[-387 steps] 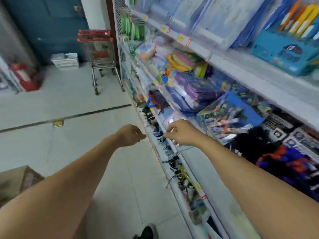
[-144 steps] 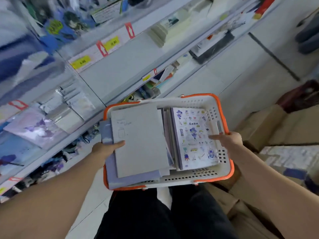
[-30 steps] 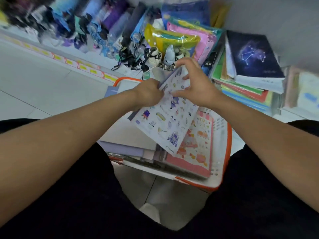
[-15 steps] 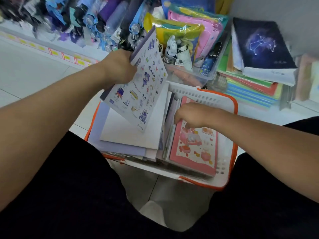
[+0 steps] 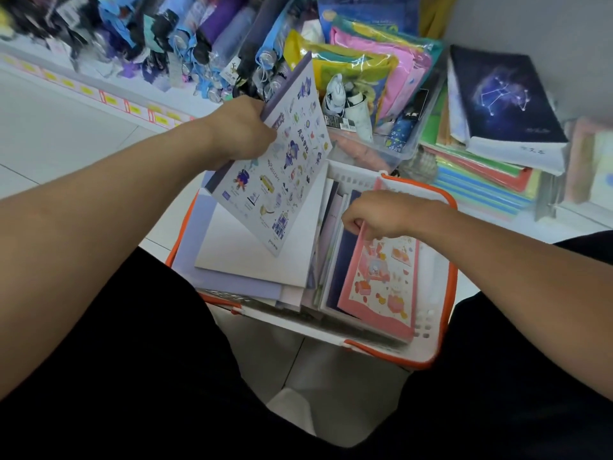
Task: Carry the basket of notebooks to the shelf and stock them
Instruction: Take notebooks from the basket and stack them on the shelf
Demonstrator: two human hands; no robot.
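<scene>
A white basket with an orange rim point(image 5: 446, 313) sits on the floor between my knees, full of notebooks. My left hand point(image 5: 240, 131) holds a white notebook with purple cartoon stickers point(image 5: 282, 174) tilted above the basket's left side. My right hand point(image 5: 378, 212) pinches the top edge of a pink notebook point(image 5: 381, 287) and lifts it from the basket's right side. A white and a lilac notebook point(image 5: 232, 277) lie flat on the left of the basket.
The bottom shelf point(image 5: 577, 224) lies just beyond the basket. On it are a dark constellation notebook point(image 5: 501, 97) atop a colourful stack, a clear tub of pink and yellow pouches point(image 5: 365, 81), and hanging keychains at the left. White tiled floor spreads left.
My left hand still holds the sticker notebook at about the same spot. My right hand has closed on the pink notebook's top edge and tilted it up out of the basket.
</scene>
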